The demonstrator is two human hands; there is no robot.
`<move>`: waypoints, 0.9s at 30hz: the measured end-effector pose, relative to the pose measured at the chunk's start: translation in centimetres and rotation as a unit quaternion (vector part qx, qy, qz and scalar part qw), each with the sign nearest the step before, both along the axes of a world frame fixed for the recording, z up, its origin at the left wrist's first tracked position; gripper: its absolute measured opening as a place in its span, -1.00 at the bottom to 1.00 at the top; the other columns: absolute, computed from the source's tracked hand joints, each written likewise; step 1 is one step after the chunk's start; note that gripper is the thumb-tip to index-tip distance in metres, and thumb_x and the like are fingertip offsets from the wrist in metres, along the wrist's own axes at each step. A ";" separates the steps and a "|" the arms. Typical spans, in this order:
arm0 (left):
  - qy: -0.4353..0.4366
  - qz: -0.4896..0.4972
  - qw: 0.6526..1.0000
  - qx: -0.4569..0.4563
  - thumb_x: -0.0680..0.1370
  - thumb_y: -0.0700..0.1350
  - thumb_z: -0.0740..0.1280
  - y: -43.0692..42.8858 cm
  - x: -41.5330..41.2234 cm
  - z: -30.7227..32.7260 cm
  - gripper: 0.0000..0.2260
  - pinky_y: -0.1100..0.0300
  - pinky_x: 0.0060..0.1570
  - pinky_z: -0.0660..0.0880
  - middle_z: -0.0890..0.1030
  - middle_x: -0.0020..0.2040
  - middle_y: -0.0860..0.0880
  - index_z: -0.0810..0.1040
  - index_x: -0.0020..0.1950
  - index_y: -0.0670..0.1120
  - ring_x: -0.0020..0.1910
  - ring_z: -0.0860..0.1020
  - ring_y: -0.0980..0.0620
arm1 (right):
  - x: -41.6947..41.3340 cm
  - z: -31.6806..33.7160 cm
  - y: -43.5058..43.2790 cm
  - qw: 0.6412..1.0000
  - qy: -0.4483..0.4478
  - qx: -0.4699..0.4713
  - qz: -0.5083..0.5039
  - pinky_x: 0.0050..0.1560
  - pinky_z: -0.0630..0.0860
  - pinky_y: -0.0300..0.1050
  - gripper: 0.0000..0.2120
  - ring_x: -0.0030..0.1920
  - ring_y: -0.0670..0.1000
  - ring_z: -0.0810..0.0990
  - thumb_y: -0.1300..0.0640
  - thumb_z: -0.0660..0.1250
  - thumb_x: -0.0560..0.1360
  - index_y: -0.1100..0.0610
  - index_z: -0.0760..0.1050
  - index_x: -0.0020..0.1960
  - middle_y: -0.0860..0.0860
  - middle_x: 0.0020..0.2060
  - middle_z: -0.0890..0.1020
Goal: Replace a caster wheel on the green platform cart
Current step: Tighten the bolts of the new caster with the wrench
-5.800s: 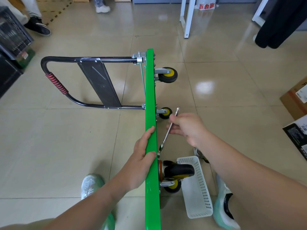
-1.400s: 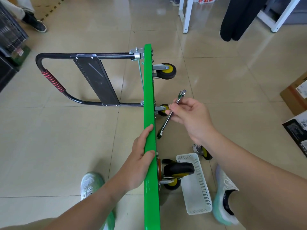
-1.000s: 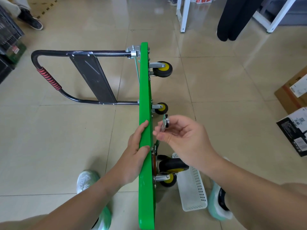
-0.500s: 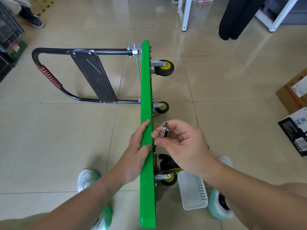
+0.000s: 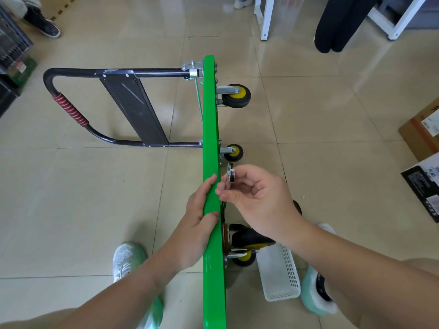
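Note:
The green platform cart (image 5: 211,129) stands on its side edge, its black folding handle (image 5: 71,108) lying out to the left. My left hand (image 5: 200,224) grips the deck's upper edge. My right hand (image 5: 257,198) holds a metal wrench (image 5: 230,176) upright beside the underside of the deck, its lower end hidden behind my fingers. Two yellow-hubbed caster wheels (image 5: 236,95) stick out at the far end. Near my hands sit a large black caster (image 5: 249,238) and a smaller one (image 5: 244,258) below it.
A white perforated basket (image 5: 279,274) lies on the tiled floor right of the cart, between my shoes. Part of a loose wheel (image 5: 297,206) shows behind my right wrist. Cardboard boxes (image 5: 425,138) sit at the right edge; white frame legs (image 5: 264,17) and other people's feet are farther off.
My right hand turned the wrench from slanted to upright and brought it down close to the deck, near the left hand. The left hand has kept its grip on the cart.

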State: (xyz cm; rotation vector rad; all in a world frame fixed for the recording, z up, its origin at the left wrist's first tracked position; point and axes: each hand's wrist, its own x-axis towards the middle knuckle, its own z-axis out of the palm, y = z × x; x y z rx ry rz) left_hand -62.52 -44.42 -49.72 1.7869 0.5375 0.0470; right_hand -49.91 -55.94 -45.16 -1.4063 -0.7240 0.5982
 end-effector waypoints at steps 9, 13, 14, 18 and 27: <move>-0.001 -0.005 1.000 -0.014 0.54 -0.02 0.15 0.0 -0.2 -0.1 -0.36 0.54 0.32 0.15 0.18 0.48 0.43 0.08 0.54 0.44 0.45 0.18 0.50 | 4.9 -1.2 2.7 0.966 0.190 -0.161 -0.076 -0.07 0.68 0.03 -0.91 -0.21 0.07 0.73 0.34 0.43 0.51 0.21 0.54 -0.06 0.08 -0.25 0.67; 0.002 -0.008 1.000 -0.015 0.54 -0.01 0.15 0.1 -0.1 0.0 -0.37 0.62 0.26 0.14 0.17 0.47 0.43 0.07 0.54 0.44 0.41 0.18 0.57 | 5.3 -1.7 3.1 0.955 0.232 -0.169 -0.076 -0.08 0.69 0.02 -0.93 -0.24 0.05 0.72 0.34 0.42 0.52 0.23 0.54 -0.06 0.10 -0.21 0.65; 0.002 -0.010 1.000 -0.013 0.54 -0.01 0.15 0.1 -0.1 0.1 -0.37 0.64 0.24 0.14 0.16 0.47 0.44 0.07 0.54 0.44 0.39 0.18 0.59 | 5.4 -1.6 3.0 0.954 0.234 -0.165 -0.085 -0.09 0.69 0.00 -0.93 -0.23 0.06 0.72 0.34 0.42 0.52 0.24 0.55 -0.05 0.12 -0.19 0.65; -0.002 -0.006 1.000 -0.006 0.54 0.01 0.14 0.0 -0.2 0.2 -0.38 0.58 0.32 0.11 0.14 0.48 0.46 0.07 0.52 0.46 0.44 0.14 0.55 | 6.1 0.4 2.2 0.964 0.199 -0.093 -0.150 -0.04 0.69 -0.02 -0.90 -0.15 0.07 0.74 0.34 0.43 0.51 0.23 0.54 -0.02 0.13 -0.14 0.70; -0.010 0.002 1.000 -0.003 0.46 0.18 0.16 0.0 -0.1 -0.2 -0.34 -0.07 0.58 0.21 0.22 0.60 0.19 0.08 0.54 0.49 0.57 0.25 0.16 | 1.3 1.8 -1.8 0.999 0.033 -0.020 -0.030 0.06 0.65 -0.07 -0.71 -0.10 0.04 0.72 0.46 0.50 0.37 0.14 0.61 -0.03 0.06 -0.17 0.73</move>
